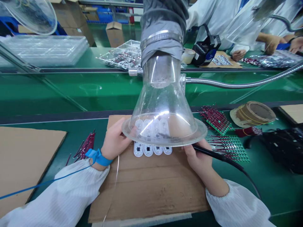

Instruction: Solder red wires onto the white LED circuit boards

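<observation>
Under the clear funnel-shaped hood, white circuit boards with rounded ends and small black chips lie in rows on a cardboard sheet. My left hand, with a blue wrist strap, is closed at the boards' left side. Thin solder wire trails from it down over the cardboard; its fingertips are partly behind the hood rim. To the right of the boards, my right hand grips a soldering iron by its black handle. The iron's tip shows dimly through the hood, above the boards.
Red wires lie at left beside another cardboard sheet. On the right are green boards with red leads, a tape roll and a black object. Across the divider, co-workers' hands handle items.
</observation>
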The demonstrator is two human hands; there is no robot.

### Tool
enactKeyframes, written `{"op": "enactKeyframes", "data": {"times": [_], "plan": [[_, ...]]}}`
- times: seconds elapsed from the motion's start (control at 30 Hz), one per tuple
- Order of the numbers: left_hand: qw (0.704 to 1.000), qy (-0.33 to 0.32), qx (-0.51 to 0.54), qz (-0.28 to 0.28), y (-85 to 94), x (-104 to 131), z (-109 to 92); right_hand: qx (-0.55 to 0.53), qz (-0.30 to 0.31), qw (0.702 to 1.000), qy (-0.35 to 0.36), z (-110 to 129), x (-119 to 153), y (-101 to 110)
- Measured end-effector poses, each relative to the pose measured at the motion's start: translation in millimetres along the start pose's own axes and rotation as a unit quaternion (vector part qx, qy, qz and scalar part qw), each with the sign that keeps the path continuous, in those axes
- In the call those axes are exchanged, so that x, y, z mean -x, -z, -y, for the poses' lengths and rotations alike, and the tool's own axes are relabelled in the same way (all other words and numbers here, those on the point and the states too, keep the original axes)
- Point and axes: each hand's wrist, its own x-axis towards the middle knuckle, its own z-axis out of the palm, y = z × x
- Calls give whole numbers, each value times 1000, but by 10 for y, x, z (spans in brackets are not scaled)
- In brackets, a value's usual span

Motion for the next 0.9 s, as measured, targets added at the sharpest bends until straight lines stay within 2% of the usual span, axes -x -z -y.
{"op": "enactKeyframes", "data": {"times": [0.13,0.3,0.77,0.9], "plan": [[1000,5,14,-23,27,-46,-38,-47,-14,999,-19,-19,21,0],[999,0,20,-25,33,-55,-51,-23,12,1000,0,-27,21,-12],[999,21,0,24,-13,-7,-3,21,71,997,38,74,-80,-25],[1000,18,21,-8,29,-50,19,32,83,995,47,88,-79,-12]]}}
